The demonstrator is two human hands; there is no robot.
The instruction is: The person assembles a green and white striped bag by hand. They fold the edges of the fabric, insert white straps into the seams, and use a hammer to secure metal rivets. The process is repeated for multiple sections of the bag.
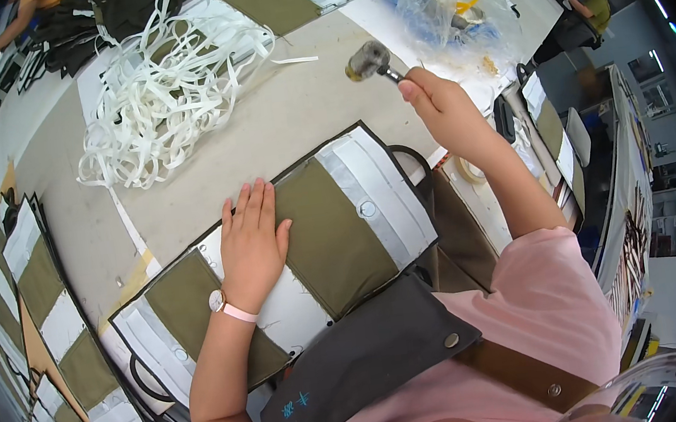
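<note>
Flat on the table before me lies a bag panel [333, 245] in olive green and white, with dark edging and a black handle [412, 162] at each end. My left hand [251, 242] rests palm down on its middle, fingers stretched out over the white strip and the green part. Raised off to the right, my right hand [448, 115] is closed round the handle of a hammer [368, 61] with a worn, greyish head. The hammer is held above the table, apart from the panel. Round snap pieces [366, 208] show on the panel's white ends.
A tangled heap of white tape [175, 96] lies beyond the panel. Another panel [281, 1] is at the far side, near a clear plastic bag [457, 14]. Stacked similar panels [58, 318] stand at left. A co-worker [586, 8] sits at far right.
</note>
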